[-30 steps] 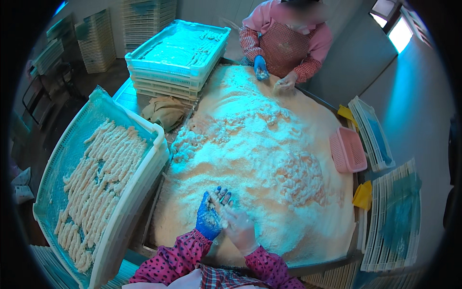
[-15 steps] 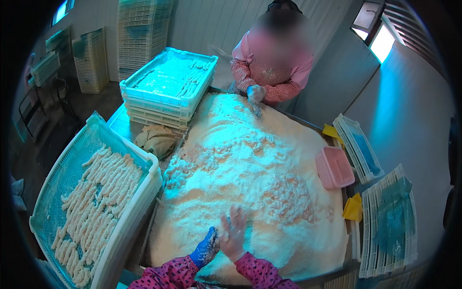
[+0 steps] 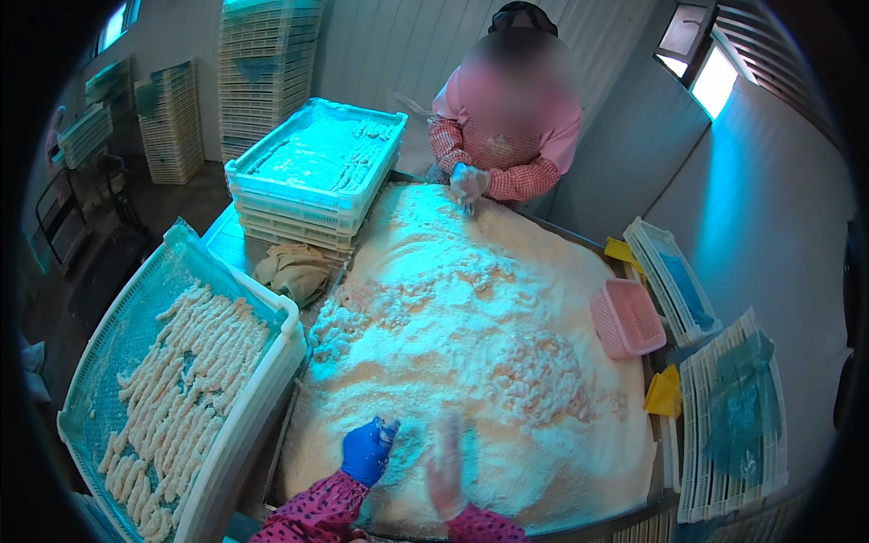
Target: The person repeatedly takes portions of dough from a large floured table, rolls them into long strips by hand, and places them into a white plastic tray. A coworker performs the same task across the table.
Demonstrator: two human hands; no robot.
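Blue-gloved left hand (image 3: pixel 367 450) fingers curled in crumb heap (image 3: pixel 471 335); right hand (image 3: pixel 446 463) blurred, can't tell fingers; pink basket (image 3: pixel 626 318) at right

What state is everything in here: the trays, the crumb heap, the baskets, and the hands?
Left hand: blue-gloved, in the crumbs.
Right hand: blurred, over the crumbs.
Crumb heap: spread across the table.
Near tray: partly filled with breaded sticks.
Stacked trays: top one partly filled.
Pink basket: empty.
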